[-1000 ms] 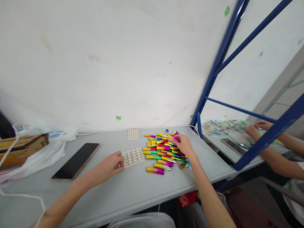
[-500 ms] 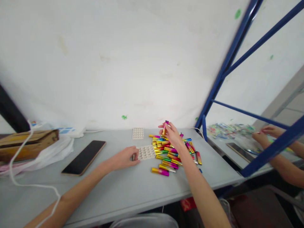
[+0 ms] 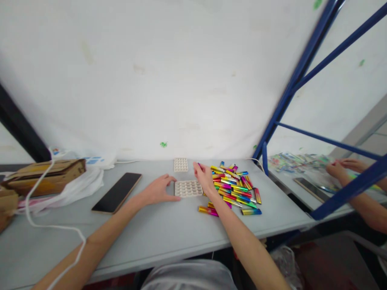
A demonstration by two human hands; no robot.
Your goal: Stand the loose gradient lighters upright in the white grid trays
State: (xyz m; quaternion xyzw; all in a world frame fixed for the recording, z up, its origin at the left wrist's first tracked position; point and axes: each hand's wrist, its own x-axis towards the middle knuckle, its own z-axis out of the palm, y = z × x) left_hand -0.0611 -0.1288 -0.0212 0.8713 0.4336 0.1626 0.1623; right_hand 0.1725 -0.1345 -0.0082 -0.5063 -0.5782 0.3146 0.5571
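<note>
My left hand (image 3: 159, 190) rests at the left end of a white tray (image 3: 189, 188) with rows of round holes. Its thumb and index finger are spread apart beside the tray's edge, gripping nothing; whether the fingertips touch it I cannot tell. My right hand (image 3: 204, 179) is closed over the tray's right end. Between its fingers a small shiny tube (image 3: 198, 164) shows only its purple tip; the rest is hidden. To the right lies a loose heap of shiny tubes (image 3: 232, 187) in gold, purple, red, green and blue.
A second holed tray (image 3: 180, 164) lies near the wall. On the left are a black phone (image 3: 117, 192), a cardboard box (image 3: 45, 173), a plastic bag (image 3: 72, 187) and a white cable (image 3: 54, 226). Blue metal bars (image 3: 273, 121) rise at right, with another person's hands (image 3: 341, 171) beyond.
My right hand has come left and down from above the heap to the tray, carrying a tube. My left fingers have spread apart at the tray's edge. The view has shifted slightly.
</note>
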